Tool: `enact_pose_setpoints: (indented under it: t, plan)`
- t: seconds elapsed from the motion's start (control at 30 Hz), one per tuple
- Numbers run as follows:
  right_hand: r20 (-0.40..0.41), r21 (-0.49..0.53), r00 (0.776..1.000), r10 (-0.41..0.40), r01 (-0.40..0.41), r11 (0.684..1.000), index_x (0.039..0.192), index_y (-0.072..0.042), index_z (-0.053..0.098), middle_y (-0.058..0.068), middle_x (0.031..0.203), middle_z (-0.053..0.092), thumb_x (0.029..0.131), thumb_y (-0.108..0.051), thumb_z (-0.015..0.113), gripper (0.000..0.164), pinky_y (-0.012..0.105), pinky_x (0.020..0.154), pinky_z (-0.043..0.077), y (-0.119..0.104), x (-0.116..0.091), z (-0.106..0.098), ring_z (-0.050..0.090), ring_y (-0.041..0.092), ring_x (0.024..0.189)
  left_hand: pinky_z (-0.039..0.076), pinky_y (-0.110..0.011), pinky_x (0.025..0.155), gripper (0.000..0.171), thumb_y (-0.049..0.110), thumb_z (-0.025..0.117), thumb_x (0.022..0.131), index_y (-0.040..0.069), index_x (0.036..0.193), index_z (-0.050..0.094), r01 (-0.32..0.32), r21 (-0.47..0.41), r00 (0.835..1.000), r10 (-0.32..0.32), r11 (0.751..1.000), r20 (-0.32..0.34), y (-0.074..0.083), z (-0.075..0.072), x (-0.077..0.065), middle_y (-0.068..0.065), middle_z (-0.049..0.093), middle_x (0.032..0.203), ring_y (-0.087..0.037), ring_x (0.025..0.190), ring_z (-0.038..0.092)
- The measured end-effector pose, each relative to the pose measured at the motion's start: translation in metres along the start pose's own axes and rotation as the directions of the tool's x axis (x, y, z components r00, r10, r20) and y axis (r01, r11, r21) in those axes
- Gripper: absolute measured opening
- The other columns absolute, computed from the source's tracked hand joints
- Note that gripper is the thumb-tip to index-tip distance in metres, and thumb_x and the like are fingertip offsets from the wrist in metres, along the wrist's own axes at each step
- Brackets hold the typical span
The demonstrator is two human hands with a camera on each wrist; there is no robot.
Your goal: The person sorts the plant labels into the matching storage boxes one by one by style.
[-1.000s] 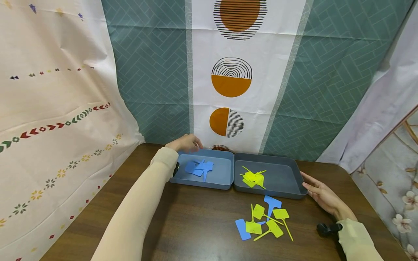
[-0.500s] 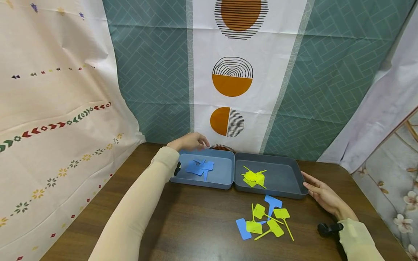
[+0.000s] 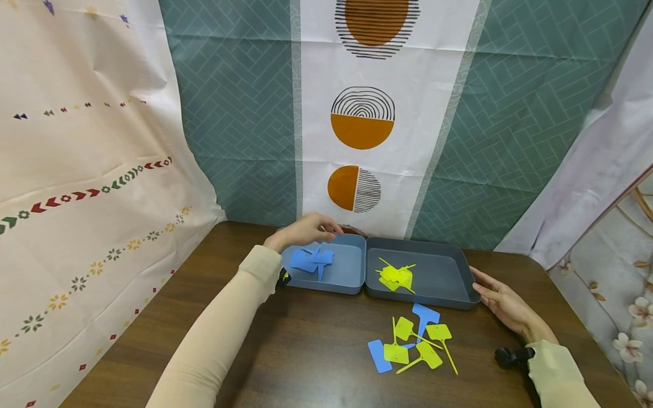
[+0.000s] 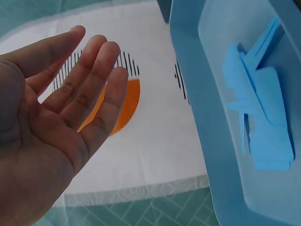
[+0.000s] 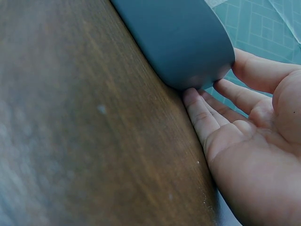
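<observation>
My left hand (image 3: 308, 230) hovers over the back rim of the light blue tray (image 3: 351, 266), fingers loosely bent. In the left wrist view nothing lies in that hand (image 4: 70, 106); the blue T-shaped plant labels (image 4: 265, 117) lie inside the tray to its right. At the other side, my right hand (image 3: 510, 306) touches the right end of the dark grey tray (image 3: 439, 277). Close up, the fingertips and thumb of the right hand (image 5: 249, 127) rest against the tray's corner (image 5: 188, 42). A small heap of yellow plant labels (image 3: 395, 277) sits in the dark tray.
On the brown table (image 3: 306, 345), in front of the dark tray, lie several loose yellow labels (image 3: 396, 355) mixed with blue labels (image 3: 380, 357). Both trays stand side by side against the curtain (image 3: 245, 141) at the back.
My left hand has moved right along the back rim of the blue tray. The right hand, trays and labels stay in place.
</observation>
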State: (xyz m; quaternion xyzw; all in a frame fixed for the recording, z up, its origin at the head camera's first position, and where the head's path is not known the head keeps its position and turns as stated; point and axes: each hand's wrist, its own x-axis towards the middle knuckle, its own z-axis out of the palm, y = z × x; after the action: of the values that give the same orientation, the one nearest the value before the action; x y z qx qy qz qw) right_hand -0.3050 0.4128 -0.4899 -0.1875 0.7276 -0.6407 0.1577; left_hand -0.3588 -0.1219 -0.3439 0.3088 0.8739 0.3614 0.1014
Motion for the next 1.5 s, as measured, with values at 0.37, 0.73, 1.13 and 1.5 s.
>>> enact_pose_setpoints:
  t: [0.37, 0.73, 1.13, 1.5]
  plan:
    - [0.0, -0.006, 1.0, 0.016, -0.016, 1.0, 0.167, -0.006, 0.001, 0.015, 0.174, -0.005, 0.115, -0.016, 0.038, 0.065, 0.009, 0.098, 0.039, -0.001, 0.0, 0.001, 0.041, -0.018, 0.13, 0.057, -0.038, 0.087, 0.021, 0.015, 0.062, 0.106, 0.009, 0.123, 0.073, -0.08, -0.073, 0.996, 0.084, 0.994, 0.044, 0.018, 0.033, -0.002, -0.006, 0.073, 0.113, -0.028, 0.103, 0.068]
    - [-0.003, -0.016, 1.0, 0.022, -0.022, 1.0, 0.167, -0.007, 0.001, 0.012, 0.174, -0.004, 0.115, -0.017, 0.037, 0.064, 0.01, 0.096, 0.039, -0.002, 0.0, 0.001, 0.04, -0.019, 0.131, 0.056, -0.04, 0.093, 0.021, 0.017, 0.061, 0.107, 0.014, 0.124, 0.073, -0.114, -0.132, 0.989, 0.125, 0.985, 0.076, 0.032, 0.064, -0.009, -0.008, 0.072, 0.116, -0.025, 0.103, 0.068]
    - [-0.009, -0.008, 1.0, 0.01, -0.01, 1.0, 0.166, -0.004, 0.001, 0.012, 0.174, 0.0, 0.115, -0.016, 0.038, 0.064, 0.009, 0.098, 0.039, -0.001, 0.001, 0.001, 0.042, -0.016, 0.132, 0.054, -0.024, 0.092, 0.024, 0.015, 0.063, 0.106, 0.005, 0.126, 0.072, -0.19, -0.194, 0.976, 0.205, 0.963, 0.066, 0.046, 0.1, -0.006, -0.008, 0.071, 0.125, -0.019, 0.105, 0.069]
    - [-0.009, -0.01, 1.0, 0.01, -0.01, 1.0, 0.167, -0.004, 0.001, 0.014, 0.174, -0.002, 0.115, -0.016, 0.038, 0.064, 0.009, 0.097, 0.039, -0.001, 0.001, 0.001, 0.041, -0.016, 0.131, 0.054, -0.022, 0.088, 0.021, 0.013, 0.065, 0.105, 0.007, 0.123, 0.073, -0.211, -0.228, 0.964, 0.241, 0.951, 0.114, 0.055, 0.136, -0.006, -0.007, 0.073, 0.117, -0.005, 0.097, 0.065]
